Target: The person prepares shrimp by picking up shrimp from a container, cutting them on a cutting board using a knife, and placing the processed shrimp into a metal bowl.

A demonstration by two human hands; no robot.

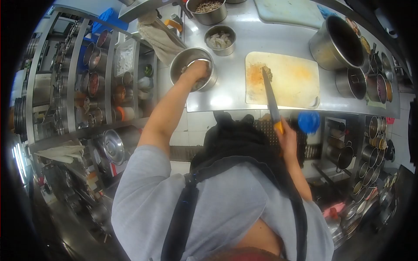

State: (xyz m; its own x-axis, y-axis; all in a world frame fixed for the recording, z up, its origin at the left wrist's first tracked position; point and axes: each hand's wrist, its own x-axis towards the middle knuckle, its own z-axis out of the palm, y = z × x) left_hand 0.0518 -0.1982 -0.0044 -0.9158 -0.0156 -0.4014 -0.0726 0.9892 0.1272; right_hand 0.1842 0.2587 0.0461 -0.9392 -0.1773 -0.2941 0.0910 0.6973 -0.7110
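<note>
My left hand (199, 69) reaches down into a steel pot (177, 65) at the table's near left edge. Its fingers are hidden inside, so what they touch does not show. In my right hand (287, 137) is a long kitchen knife (272, 100), gripped by its yellow handle. The blade points away from me, its tip over a yellow-stained white cutting board (300, 82). A small heap of chopped brownish bits (268, 75) lies beside the tip. Behind the pot stands a small steel bowl (228, 51) of pale, greyish pieces that look like peeled shrimp.
At the back are a pot of chopped brown food (213, 16) and a second cutting board (289, 12). A tall steel pot (324, 50) and a smaller pot (344, 82) stand at the right. A cloth (159, 41) hangs left; a blue round object (308, 122) sits below the table edge.
</note>
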